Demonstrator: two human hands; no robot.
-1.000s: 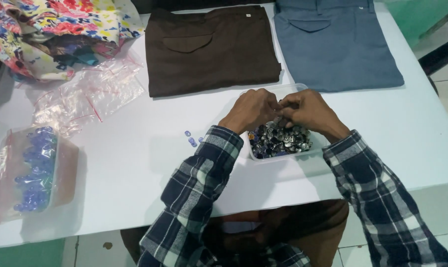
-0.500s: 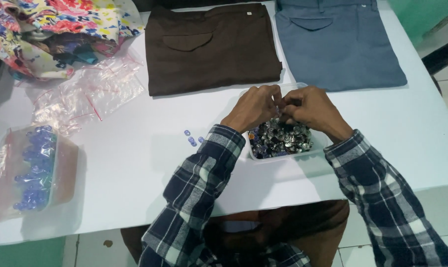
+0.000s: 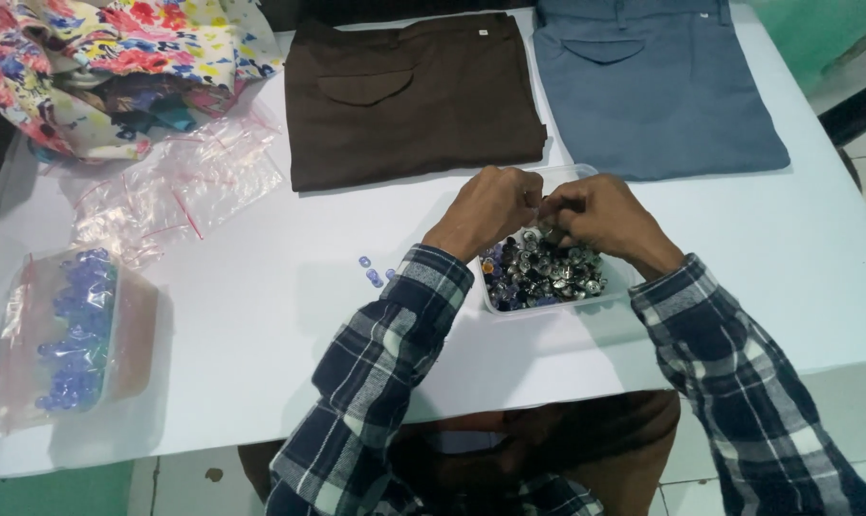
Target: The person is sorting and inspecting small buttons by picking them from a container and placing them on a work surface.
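Little has moved: both hands stay bunched over the clear tray (image 3: pixel 586 296) of metal buttons (image 3: pixel 546 272), centre of frame, fingertips a touch closer together than before. Left hand (image 3: pixel 490 210) curled, right hand (image 3: pixel 600 218) curled, fingers pinching something small between them; can't tell what. Loose blue beads (image 3: pixel 374 271) just left of the tray, unchanged. Brown trousers (image 3: pixel 409 96) upper centre, blue-grey trousers (image 3: pixel 653 86) upper right. Bag of blue beads (image 3: pixel 70 334) lower left, same spot.

Brown trousers (image 3: pixel 414 96), blue trousers (image 3: pixel 658 91) folded side by side — floral cloth (image 3: pixel 98 57), bag of blue beads (image 3: pixel 70 330).
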